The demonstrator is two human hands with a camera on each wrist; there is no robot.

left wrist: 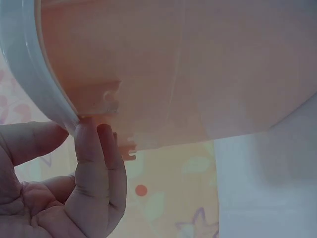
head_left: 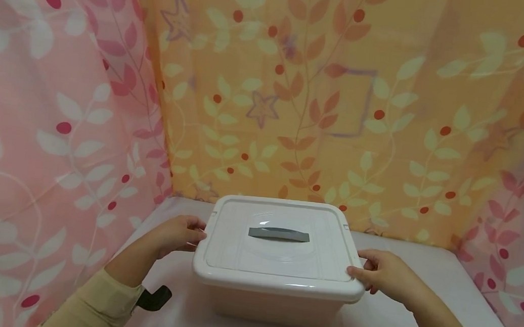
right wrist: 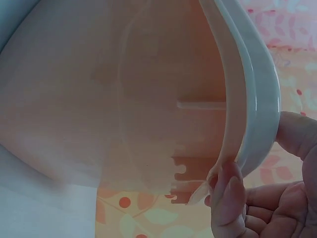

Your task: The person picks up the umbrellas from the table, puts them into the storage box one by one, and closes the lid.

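Observation:
A pale pink plastic storage box [head_left: 274,309] stands in front of me on the white surface, its white lid [head_left: 232,257] lying over the top. A grey handle [head_left: 279,234] sits flat at the lid's middle. At the left edge, my left hand [head_left: 176,238] pinches the lid's rim. The left wrist view shows the thumb outside the rim and curled fingers [left wrist: 91,173] beneath it. My right hand [head_left: 386,273] pinches the right edge, thumb on the lid. From the right wrist, a fingertip [right wrist: 230,188] shows under the rim, beside a notched clip part [right wrist: 185,171] on the box wall.
The white-covered table [head_left: 417,286] extends around the box. An orange patterned curtain [head_left: 302,110] hangs close behind, with a pink one [head_left: 62,144] along the left and another pink one [head_left: 512,242] at the right. A black strap piece [head_left: 154,298] sticks out from the left wrist.

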